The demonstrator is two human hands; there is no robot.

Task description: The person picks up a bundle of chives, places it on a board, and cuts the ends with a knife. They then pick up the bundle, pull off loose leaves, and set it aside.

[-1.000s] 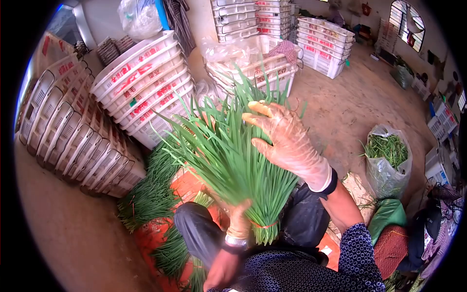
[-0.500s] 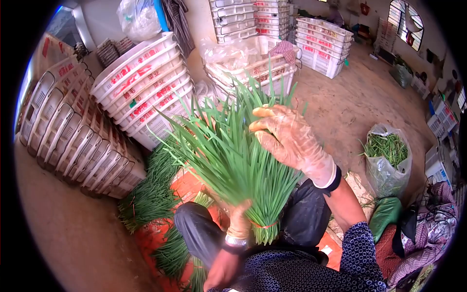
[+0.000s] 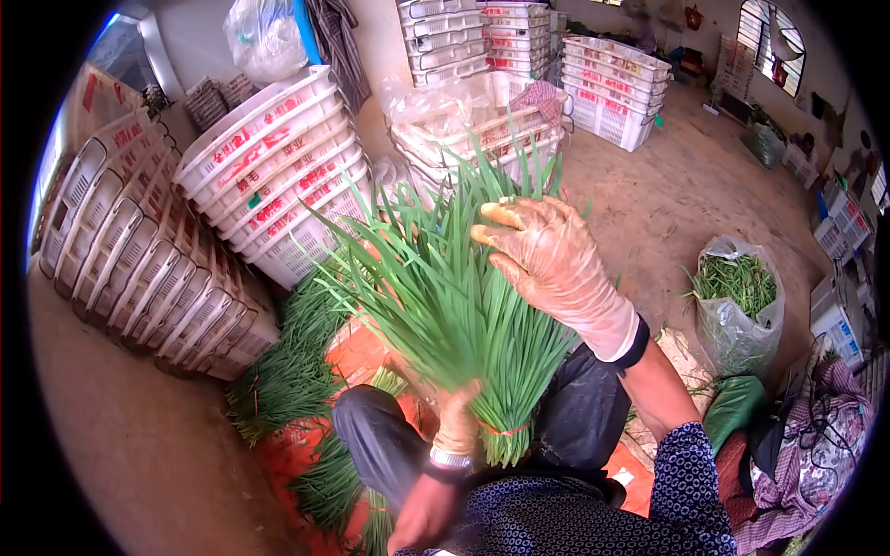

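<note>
A big bunch of green garlic chives (image 3: 505,352) stands upright before my lap, a red band round it near the cut ends. My left hand (image 3: 456,422), gloved, with a watch at the wrist, grips the bunch low on its left side; most of its fingers are hidden behind the leaves. Against the upper right of the leaves rests my right hand (image 3: 547,264), in a thin pale glove with yellowed fingertips. Its fingers are slightly bent and apart, pointing left.
More chives (image 3: 287,371) lie in piles to the left on an orange sheet (image 3: 357,350). Stacked white crates (image 3: 278,167) stand front left, others farther back. On the right are a clear bag of greens (image 3: 739,296) and a heap of cloth (image 3: 797,463).
My right hand has tilted slightly and the leaf tips have shifted a little. The left hand keeps its hold on the bunch.
</note>
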